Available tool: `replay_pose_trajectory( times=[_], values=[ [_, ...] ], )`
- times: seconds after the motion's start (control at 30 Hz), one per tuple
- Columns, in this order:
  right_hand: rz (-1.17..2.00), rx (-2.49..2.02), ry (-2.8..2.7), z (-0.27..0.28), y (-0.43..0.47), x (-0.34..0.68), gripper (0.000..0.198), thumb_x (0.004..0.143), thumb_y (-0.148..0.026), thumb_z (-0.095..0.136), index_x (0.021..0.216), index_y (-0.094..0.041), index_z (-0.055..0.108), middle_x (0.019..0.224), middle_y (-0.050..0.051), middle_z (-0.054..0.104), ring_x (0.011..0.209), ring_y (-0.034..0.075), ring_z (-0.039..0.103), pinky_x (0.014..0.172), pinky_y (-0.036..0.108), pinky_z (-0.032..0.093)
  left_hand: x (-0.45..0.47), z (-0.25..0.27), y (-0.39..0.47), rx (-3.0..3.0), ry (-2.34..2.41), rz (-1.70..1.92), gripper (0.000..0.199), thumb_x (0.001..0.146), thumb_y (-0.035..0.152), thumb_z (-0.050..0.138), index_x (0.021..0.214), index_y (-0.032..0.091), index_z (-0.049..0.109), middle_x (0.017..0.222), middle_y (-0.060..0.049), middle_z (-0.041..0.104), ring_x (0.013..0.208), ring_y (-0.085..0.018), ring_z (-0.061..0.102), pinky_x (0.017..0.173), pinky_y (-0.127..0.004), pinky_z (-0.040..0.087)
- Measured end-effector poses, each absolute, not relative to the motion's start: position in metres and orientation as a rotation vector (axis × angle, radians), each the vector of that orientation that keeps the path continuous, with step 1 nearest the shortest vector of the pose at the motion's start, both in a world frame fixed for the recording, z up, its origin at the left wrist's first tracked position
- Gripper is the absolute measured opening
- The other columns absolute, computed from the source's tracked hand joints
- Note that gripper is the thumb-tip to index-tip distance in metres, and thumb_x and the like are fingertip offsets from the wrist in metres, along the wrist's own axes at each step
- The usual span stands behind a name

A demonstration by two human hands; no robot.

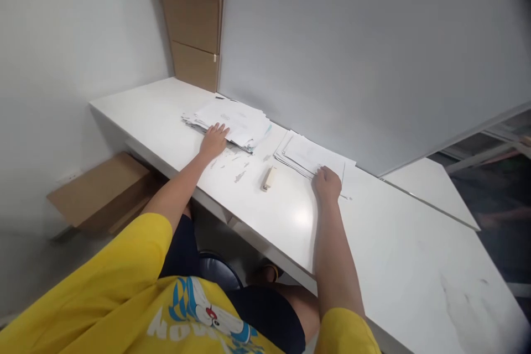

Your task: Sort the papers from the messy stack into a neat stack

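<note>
My left hand point(214, 139) lies with its fingers stretched out on the near edge of a thick, uneven stack of papers point(236, 119). On the right, a thinner stack of papers point(307, 152) rests against the foot of the grey panel. My right hand point(327, 182) is at its near edge with the fingers curled in; what they hold, if anything, is hidden. Between the hands, a little closer to me, a small cream stapler point(269, 178) lies on the white table.
The white table point(398, 243) has grey worn patches. A tall grey panel point(352, 55) stands along its back edge. Brown cardboard boxes point(193, 25) are piled at the far left corner. An open cardboard box point(103, 188) sits below the table's left end.
</note>
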State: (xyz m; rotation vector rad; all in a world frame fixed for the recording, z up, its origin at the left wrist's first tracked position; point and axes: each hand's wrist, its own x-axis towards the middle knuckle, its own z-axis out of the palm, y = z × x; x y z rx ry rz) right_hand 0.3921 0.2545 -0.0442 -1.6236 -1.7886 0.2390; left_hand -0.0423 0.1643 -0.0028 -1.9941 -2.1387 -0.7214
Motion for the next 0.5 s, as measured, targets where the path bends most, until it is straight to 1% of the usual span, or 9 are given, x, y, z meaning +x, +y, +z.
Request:
replay_pose_trajectory(
  times=[0.1,0.2,0.33,0.43,0.5],
  values=[
    [0.234,-1.623,-1.783,-0.043,0.241,0.395,0.049,0.089,-0.037,0.034,0.115,-0.015,0.069,0.124,0.017,0.068,0.12,0.03,0.059,0.104,0.05,0.045,-0.038,-0.001,0.155,-1.987,-2.146,-0.726,0.054,0.092,0.017,0.037,0.145,0.012,0.049,0.155,-0.012,0.045,0.149,-0.029,0.031,0.123,-0.052,0.02],
    [0.247,-1.557,-1.782,-0.043,0.222,0.395,0.047,0.089,-0.037,0.036,0.113,-0.015,0.069,0.126,0.017,0.067,0.123,0.03,0.057,0.106,0.049,0.043,-0.031,0.0,0.135,-2.013,-2.123,-0.661,0.053,0.095,0.017,0.034,0.144,0.011,0.05,0.153,-0.013,0.046,0.148,-0.028,0.034,0.123,-0.051,0.02],
    [0.274,-1.485,-1.761,-0.038,0.188,0.388,0.045,0.091,-0.038,0.037,0.115,-0.017,0.069,0.128,0.014,0.066,0.125,0.028,0.055,0.108,0.049,0.041,-0.026,0.0,0.104,-2.136,-2.019,-0.563,0.051,0.096,0.017,0.032,0.144,0.014,0.049,0.154,-0.011,0.046,0.148,-0.026,0.035,0.124,-0.051,0.019],
    [0.294,-1.465,-1.761,-0.032,0.166,0.38,0.043,0.092,-0.038,0.036,0.116,-0.02,0.068,0.128,0.012,0.066,0.124,0.026,0.056,0.107,0.047,0.042,-0.025,0.001,0.095,-2.227,-1.957,-0.537,0.051,0.098,0.02,0.03,0.146,0.013,0.047,0.156,-0.01,0.044,0.149,-0.025,0.033,0.124,-0.049,0.021],
    [0.306,-1.462,-1.77,-0.027,0.156,0.376,0.042,0.091,-0.037,0.036,0.114,-0.021,0.068,0.126,0.011,0.067,0.122,0.025,0.057,0.105,0.046,0.044,-0.023,0.003,0.094,-2.268,-1.92,-0.602,0.049,0.099,0.021,0.03,0.144,0.013,0.048,0.152,-0.011,0.049,0.147,-0.023,0.037,0.124,-0.048,0.023]
  ],
)
